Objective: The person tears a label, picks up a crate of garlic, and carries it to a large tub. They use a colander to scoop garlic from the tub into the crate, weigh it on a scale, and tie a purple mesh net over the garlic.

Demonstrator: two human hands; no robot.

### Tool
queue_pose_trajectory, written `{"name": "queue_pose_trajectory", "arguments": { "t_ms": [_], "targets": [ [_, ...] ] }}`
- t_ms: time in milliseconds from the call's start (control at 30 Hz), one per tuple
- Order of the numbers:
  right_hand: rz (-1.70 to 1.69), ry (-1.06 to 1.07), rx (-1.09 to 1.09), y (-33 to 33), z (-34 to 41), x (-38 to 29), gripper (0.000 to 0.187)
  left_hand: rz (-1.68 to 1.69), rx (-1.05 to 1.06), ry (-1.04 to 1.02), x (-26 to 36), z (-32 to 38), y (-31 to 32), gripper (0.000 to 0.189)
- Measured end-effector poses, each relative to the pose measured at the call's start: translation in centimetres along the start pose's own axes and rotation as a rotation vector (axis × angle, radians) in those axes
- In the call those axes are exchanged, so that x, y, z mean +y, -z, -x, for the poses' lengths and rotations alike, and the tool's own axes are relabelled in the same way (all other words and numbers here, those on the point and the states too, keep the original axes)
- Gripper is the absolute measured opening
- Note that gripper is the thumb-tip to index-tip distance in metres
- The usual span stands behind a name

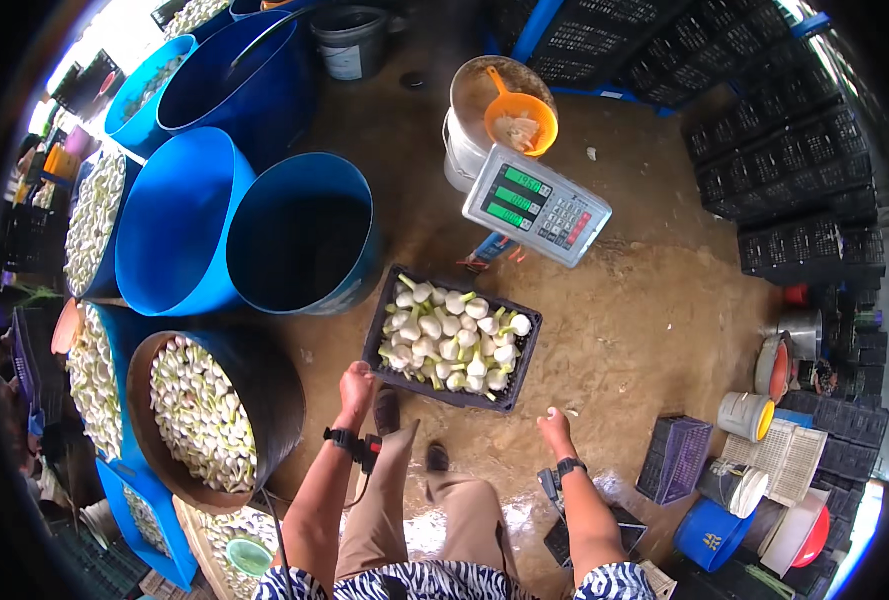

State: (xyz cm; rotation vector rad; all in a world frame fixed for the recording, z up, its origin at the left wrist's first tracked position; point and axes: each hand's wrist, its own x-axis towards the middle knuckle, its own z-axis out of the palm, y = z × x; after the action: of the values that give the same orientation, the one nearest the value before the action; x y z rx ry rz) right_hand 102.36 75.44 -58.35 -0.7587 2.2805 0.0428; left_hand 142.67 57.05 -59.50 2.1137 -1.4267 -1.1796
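Note:
A black plastic crate (452,397) full of white garlic bulbs (448,337) with trimmed green stems lies before me, in front of a digital weighing scale's display and keypad (537,205). Whatever supports the crate is hidden beneath it. My left hand (357,391) is curled at the crate's near left corner; whether it grips the rim is unclear. Beyond the near right corner, my right hand (555,430) hangs apart from the crate, fingers curled in, with nothing visible in them.
Blue tubs (178,221) and a dark tub (302,232) stand left, above a barrel (275,405) of garlic. Behind the scale, an orange strainer (521,120) tops a metal drum (463,146). Stacked black crates (782,142) and buckets (744,416) line the right.

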Motion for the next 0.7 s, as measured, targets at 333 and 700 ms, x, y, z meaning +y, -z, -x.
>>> {"name": "queue_pose_trajectory", "arguments": {
  "t_ms": [333, 700],
  "targets": [
    [-0.128, -0.047, -0.012, -2.0, -9.3, -5.2, 0.063, -0.338, -0.215, 0.104, -0.3, -10.7, -2.4, 0.040],
    [-0.310, -0.046, -0.125, -6.7, -13.0, -7.5, 0.071, -0.271, -0.091, 0.156, -2.8, -14.8, -4.7, 0.067]
  ]
}}
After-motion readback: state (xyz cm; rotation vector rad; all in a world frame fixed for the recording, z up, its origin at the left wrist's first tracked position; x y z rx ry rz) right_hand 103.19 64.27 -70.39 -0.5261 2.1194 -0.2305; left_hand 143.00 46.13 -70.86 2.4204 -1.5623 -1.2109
